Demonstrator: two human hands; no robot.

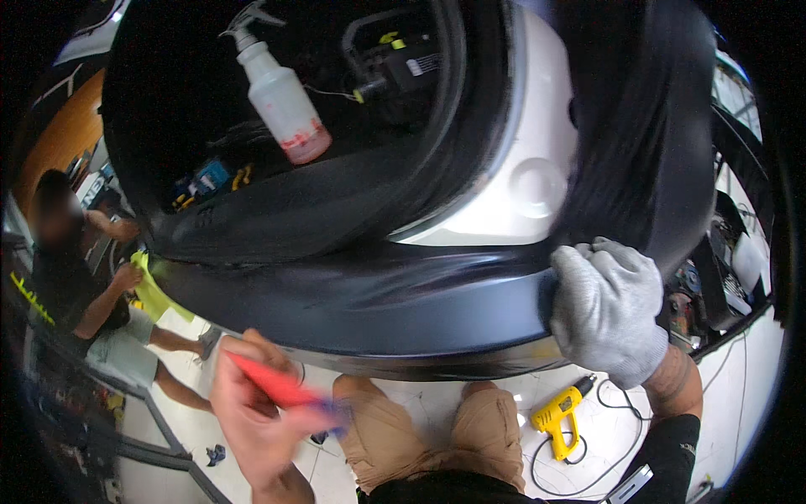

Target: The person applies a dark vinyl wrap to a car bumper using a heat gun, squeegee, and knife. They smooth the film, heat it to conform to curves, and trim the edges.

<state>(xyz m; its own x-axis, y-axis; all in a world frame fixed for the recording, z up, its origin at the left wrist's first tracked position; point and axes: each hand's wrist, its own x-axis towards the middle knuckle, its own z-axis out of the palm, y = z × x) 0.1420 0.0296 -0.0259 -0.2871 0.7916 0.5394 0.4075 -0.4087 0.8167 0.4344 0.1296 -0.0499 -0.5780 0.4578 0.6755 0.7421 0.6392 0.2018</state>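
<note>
My bare left hand (252, 403) is closed around a flat red squeegee (273, 382) with a blue edge, blurred by motion. It is held in front of the bumper, apart from it. A sheet of black film (638, 143) is spread over the car's rear bumper (378, 315), with wrinkles along its middle. On the bumper's right side, my right hand (609, 311) wears a grey glove, its fingers curled onto the black film. The white body panel (512, 202) shows above the film.
Inside the open trunk lie a spray bottle (285, 105) with red liquid and a black tool (403, 67). A yellow heat gun (558, 416) with its cord rests on the floor at right. At left, another person (75, 260) holds a yellow-green cloth (155, 294).
</note>
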